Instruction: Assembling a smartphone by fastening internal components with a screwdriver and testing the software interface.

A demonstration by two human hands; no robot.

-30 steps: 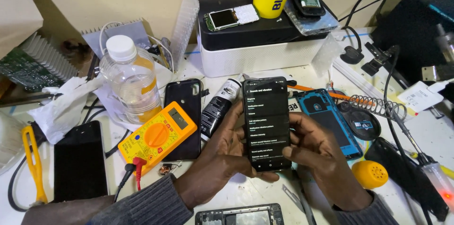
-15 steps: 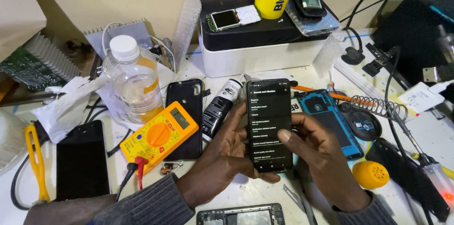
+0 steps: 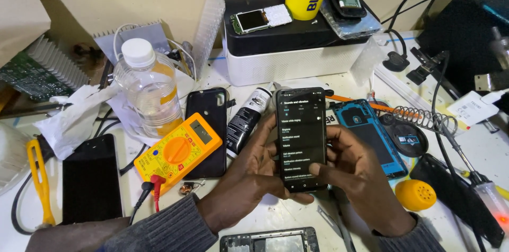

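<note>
A black smartphone [image 3: 300, 130] with a lit screen showing a dark menu list is held upright over the bench. My left hand [image 3: 249, 178] grips it from the left and underneath. My right hand [image 3: 360, 175] holds its right edge, with the thumb resting on the lower part of the screen. A yellow multimeter [image 3: 177, 151] with red and black leads lies just left of my left hand, on top of a black phone case [image 3: 208, 114]. A black-and-white tube [image 3: 245, 120] lies between the case and the held phone.
A clear plastic bottle [image 3: 149, 90] stands at the left, a dark phone [image 3: 91, 178] lies flat beyond the multimeter. A blue phone frame [image 3: 368, 133], a soldering iron stand [image 3: 424, 122] and a yellow round part [image 3: 415, 195] sit at right. A white-and-black box [image 3: 297, 53] stands behind.
The screen's list has changed to another menu page. My right thumb has moved down to the lower part of the screen. The phone sits slightly lower in my hands.
</note>
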